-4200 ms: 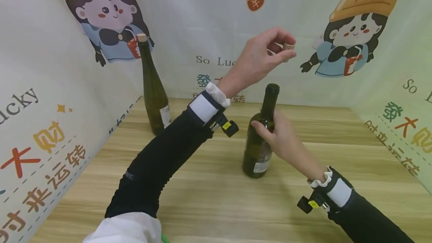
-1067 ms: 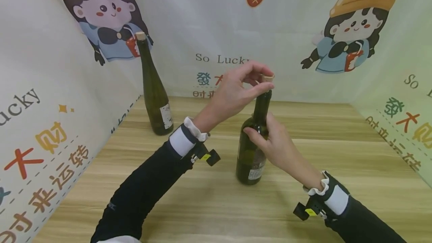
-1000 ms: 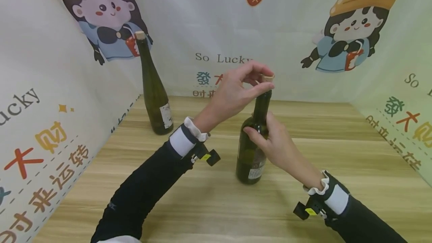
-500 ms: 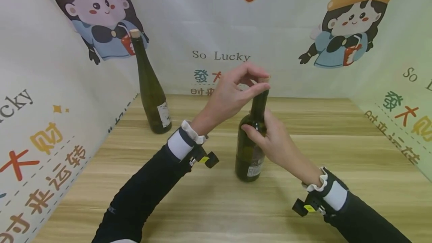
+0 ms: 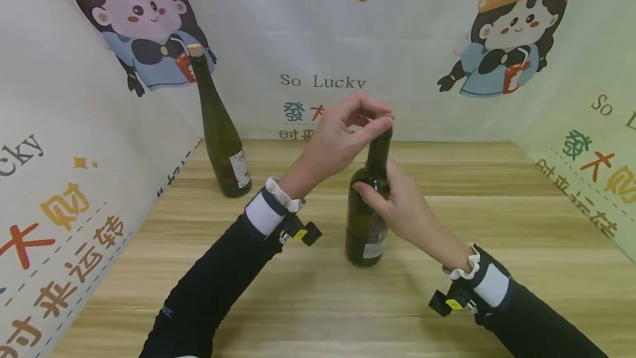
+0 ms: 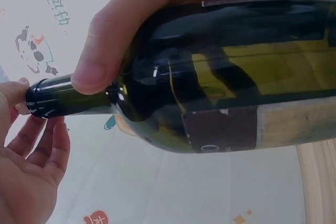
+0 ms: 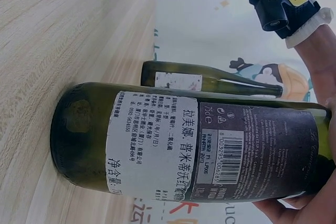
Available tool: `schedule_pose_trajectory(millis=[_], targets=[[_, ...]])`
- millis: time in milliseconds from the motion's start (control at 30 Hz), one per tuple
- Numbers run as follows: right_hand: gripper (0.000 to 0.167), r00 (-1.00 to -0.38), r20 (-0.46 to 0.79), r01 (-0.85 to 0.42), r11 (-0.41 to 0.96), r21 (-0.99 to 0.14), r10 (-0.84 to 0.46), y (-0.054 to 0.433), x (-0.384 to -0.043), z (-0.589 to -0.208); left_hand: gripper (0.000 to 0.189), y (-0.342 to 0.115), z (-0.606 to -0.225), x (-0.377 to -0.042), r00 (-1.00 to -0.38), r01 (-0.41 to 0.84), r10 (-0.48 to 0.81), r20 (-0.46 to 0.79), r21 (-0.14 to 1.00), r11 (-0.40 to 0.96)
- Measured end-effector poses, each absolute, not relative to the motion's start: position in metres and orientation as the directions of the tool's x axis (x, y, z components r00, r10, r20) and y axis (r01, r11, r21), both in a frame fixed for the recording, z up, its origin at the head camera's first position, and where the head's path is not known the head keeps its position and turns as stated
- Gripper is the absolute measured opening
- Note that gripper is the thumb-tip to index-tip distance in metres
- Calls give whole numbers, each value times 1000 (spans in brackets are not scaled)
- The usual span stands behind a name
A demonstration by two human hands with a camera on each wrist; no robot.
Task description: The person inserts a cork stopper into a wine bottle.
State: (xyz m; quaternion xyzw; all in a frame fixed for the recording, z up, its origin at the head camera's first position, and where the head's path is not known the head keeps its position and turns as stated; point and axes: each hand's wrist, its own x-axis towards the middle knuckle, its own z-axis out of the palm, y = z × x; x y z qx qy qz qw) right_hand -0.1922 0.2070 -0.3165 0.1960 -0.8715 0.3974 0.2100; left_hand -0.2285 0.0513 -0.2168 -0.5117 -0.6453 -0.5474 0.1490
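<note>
A dark green wine bottle (image 5: 366, 236) stands upright on the table, its back label (image 7: 220, 153) large in the right wrist view. My right hand (image 5: 404, 206) grips it around the shoulder, the thumb across the front. At the bottle's mouth, my left hand (image 5: 335, 137) pinches a cork (image 6: 22, 108) between thumb and fingertips. Only a sliver of the cork shows at the lip in the left wrist view; the fingers hide most of it from the head view.
A taller, slimmer green bottle (image 5: 221, 137) with a cork (image 5: 195, 49) in its neck stands at the back left. The wood-grain table (image 5: 308, 303) is enclosed by printed cloth walls (image 5: 422, 32) on the left, back and right.
My left hand has brought the cork down from above onto the bottle's mouth, and the cork has sunk lower there during the last second. My right hand keeps its grip on the bottle.
</note>
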Motion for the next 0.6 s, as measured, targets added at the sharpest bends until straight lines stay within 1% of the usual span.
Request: schedule_pose_trajectory(millis=[100,333,600], targets=[[31,-833,525,-511,606,-610,-174,208,-192,-317,12,54,-220,-232,-422,828,494,760,545,-132],[29,-818,546,-530,601,-598,-179,209,-194,-318,15,62,-236,-256,-393,834,491,777,526,-165],[30,-818,546,-529,607,-593,-181,209,-194,-317,15,63,-238,-257,-403,818,480,779,542,-194]])
